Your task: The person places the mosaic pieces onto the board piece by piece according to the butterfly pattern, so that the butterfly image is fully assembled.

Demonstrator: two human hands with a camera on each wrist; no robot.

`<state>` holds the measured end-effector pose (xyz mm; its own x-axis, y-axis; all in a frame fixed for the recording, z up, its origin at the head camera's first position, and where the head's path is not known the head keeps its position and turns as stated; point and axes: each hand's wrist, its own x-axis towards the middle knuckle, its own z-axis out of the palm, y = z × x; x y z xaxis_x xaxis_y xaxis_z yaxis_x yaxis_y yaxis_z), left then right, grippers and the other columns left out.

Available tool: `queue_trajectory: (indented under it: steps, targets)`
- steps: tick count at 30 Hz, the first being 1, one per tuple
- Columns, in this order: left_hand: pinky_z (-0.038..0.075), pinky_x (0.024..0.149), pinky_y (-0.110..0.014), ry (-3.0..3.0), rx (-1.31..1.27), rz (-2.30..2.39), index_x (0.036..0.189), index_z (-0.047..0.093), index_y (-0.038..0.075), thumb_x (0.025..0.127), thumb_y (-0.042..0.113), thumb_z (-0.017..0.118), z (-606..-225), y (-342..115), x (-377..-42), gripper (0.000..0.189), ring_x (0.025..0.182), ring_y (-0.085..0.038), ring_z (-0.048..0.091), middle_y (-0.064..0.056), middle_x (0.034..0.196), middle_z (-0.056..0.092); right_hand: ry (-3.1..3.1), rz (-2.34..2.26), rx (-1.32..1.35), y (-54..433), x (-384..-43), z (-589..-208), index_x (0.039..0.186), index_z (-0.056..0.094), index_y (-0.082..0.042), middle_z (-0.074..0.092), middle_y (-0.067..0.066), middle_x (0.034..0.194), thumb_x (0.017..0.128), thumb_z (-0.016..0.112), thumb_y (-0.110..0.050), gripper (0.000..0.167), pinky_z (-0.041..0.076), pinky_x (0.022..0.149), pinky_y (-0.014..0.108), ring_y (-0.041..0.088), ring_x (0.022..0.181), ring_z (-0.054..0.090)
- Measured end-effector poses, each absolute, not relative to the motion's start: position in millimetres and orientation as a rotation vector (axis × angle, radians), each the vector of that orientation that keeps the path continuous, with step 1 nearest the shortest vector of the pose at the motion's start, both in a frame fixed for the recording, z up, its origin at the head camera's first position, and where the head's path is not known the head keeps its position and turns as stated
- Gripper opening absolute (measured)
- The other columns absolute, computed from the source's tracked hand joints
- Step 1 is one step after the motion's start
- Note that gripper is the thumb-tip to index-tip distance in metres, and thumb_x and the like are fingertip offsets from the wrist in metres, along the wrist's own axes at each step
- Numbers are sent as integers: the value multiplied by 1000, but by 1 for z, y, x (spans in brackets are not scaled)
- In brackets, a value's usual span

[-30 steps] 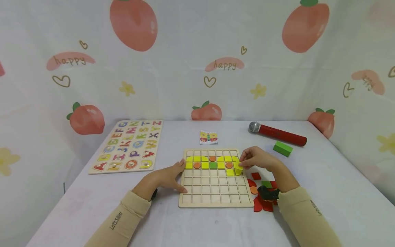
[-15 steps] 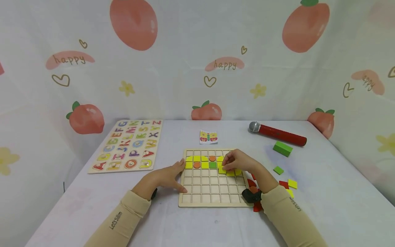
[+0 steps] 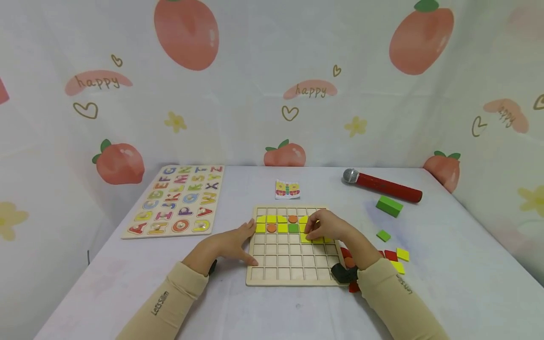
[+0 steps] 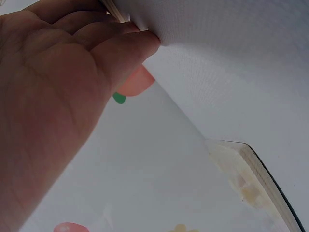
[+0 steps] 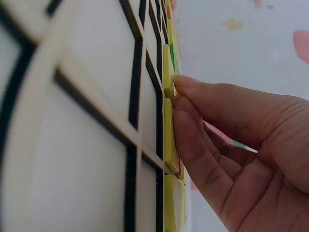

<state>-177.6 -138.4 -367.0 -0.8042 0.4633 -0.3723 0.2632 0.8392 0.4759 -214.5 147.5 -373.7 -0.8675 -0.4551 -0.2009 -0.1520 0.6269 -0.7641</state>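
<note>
The pale wooden grid board (image 3: 284,262) lies on the table, its upper rows filled with yellow, orange and green tiles. Along the board's left edge rests my left hand (image 3: 231,242), thumb at the near part and fingers farther up; the left wrist view shows the hand (image 4: 63,72) from the palm side. My right hand (image 3: 331,226) reaches over the board's right half. Its thumb and forefinger pinch at a corner of a yellow square tile (image 5: 168,72), which sits in the third row beside other yellow tiles (image 5: 169,140). The hand covers several tiles behind it.
Loose red and yellow tiles (image 3: 403,254) lie right of the board, partly under the right forearm. A green tile (image 3: 383,235), a green block (image 3: 389,206) and a red microphone (image 3: 388,188) lie farther back. A butterfly card (image 3: 287,189) lies behind the board, an alphabet board (image 3: 174,203) left.
My right hand has moved left from the board's right edge, bringing a yellow square tile into the third row, where the tile now lies lower. My left hand has stayed still.
</note>
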Motion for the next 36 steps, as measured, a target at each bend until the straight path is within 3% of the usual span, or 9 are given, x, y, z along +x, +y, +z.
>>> queue_trajectory:
  steps: [9, 21, 36]
  targets:
    - [16, 117, -43, 2530, 539, 560, 150, 15, 6, 71, 42, 78, -369, -138, -179, 107, 146, -25, 9, -7, 158, 5, 2534, -1087, -418, 163, -213, -371, 89, 67, -2, 64, 4, 82, 80, 73, -11, 14, 48, 67, 23, 14, 72, 53]
    - [16, 118, -43, 2534, 529, 548, 150, 15, 7, 72, 41, 78, -368, -138, -178, 106, 146, -24, 9, -7, 158, 5, 2648, -1136, -118, 249, -195, -364, 111, 64, -2, 64, 8, 100, 84, 69, -25, 36, 54, 78, 30, 16, 86, 58]
    - [16, 118, -42, 2530, 535, 560, 150, 14, 7, 72, 42, 78, -368, -139, -178, 106, 146, -23, 8, -6, 158, 5, 2658, -1075, 155, 313, -177, -368, 115, 60, 3, 62, 6, 93, 86, 66, -32, 46, 45, 70, 26, 19, 81, 53]
